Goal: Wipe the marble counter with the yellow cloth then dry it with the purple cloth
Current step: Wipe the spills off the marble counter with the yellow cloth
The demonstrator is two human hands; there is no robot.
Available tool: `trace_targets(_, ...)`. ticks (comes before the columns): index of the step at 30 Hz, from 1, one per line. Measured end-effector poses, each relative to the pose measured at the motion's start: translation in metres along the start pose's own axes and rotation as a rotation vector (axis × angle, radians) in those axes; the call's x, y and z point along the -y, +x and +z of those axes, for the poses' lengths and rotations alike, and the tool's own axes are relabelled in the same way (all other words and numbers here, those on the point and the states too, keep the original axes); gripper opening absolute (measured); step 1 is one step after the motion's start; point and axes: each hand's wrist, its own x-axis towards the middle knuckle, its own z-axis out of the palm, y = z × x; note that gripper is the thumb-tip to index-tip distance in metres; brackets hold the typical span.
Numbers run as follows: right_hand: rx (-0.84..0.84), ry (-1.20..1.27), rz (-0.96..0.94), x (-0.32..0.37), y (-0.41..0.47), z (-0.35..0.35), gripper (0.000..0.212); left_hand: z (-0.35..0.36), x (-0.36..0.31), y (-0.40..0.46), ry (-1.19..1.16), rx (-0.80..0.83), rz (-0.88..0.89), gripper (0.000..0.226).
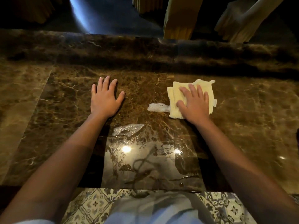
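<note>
The brown marble counter [64, 97] fills the middle of the head view. A folded yellow cloth [176, 94] lies flat on it at centre right. My right hand [194, 104] presses down on the cloth with straight, spread fingers. My left hand [105, 97] rests flat on the bare marble to the left, fingers spread, holding nothing. A patch of white foam [157, 107] sits just left of the cloth. A second, thinner foam smear [127, 129] lies nearer to me. A sliver of something purple [297, 138] shows at the right edge.
A raised marble ledge [145, 47] runs along the counter's far side. Beyond it hang yellowish fabric folds [179, 18]. The near counter edge [145, 186] is wet and shiny, with patterned floor tiles [90, 206] below it.
</note>
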Motion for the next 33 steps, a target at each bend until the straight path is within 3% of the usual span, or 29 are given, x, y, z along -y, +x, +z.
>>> trace_targets(6, 0.024, -0.023, -0.049, 0.014, 0.011, 0.002, 0.06, -0.003, -0.003, -0.002, -0.017, 0.01, -0.013, 0.069)
trace_targets(12, -0.01, -0.009, -0.184, 0.017, -0.097, 0.019, 0.06, -0.004, -0.001, -0.003, -0.032, 0.02, -0.01, 0.069)
trace_targets(18, -0.021, -0.02, -0.146, 0.002, -0.178, 0.026, 0.061, -0.002, 0.001, -0.004, -0.051, 0.031, 0.014, 0.068)
trace_targets(22, -0.036, -0.049, -0.117, 0.0, -0.215, 0.033, 0.069, -0.014, 0.017, -0.003, -0.039, 0.154, 0.144, 0.068)
trace_targets(27, -0.073, -0.148, -0.102, 0.004, -0.213, 0.04, 0.073, -0.025, 0.071, -0.037, 0.021, 0.118, 0.07, 0.064)
trace_targets(33, -0.056, -0.155, -0.082, 0.019, -0.163, 0.036, 0.073, -0.014, 0.076, -0.046, 0.002, 0.037, 0.049, 0.061)
